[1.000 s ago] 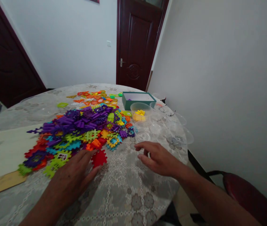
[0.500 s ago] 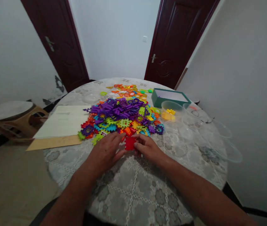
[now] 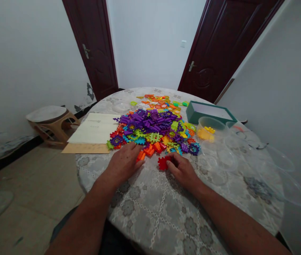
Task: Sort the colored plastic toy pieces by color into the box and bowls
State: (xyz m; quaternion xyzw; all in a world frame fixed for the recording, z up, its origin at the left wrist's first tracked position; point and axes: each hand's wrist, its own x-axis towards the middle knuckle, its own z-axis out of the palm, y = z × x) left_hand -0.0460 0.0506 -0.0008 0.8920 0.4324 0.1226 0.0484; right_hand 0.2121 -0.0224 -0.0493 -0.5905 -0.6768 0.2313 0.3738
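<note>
In my right hand [image 3: 182, 170] is a flat red building-toy piece [image 3: 162, 163] with notched edges, pinched between thumb and fingers just above the tablecloth. My left hand [image 3: 125, 160] lies at the front edge of a heap of toy pieces [image 3: 153, 122]. Its thumb and fingertips close around an orange piece [image 3: 140, 156]; the other fingers are partly hidden. Close by, between the two hands, lie more orange pieces [image 3: 149, 150] and a red one [image 3: 162, 146]. Purple pieces top the heap, with green, blue, yellow and orange ones below.
Left of the heap lies an open paper folder [image 3: 94, 129]. A green box [image 3: 210, 114] stands at the back right, behind a clear tub [image 3: 211, 128] holding yellow pieces. Clear plastic lids [image 3: 295, 191] reach over the right table edge. A stool [image 3: 49, 122] stands left.
My left hand has let go of the red piece and moved left to the orange pieces. The red piece stays in my right hand. The whole view has shifted leftward.
</note>
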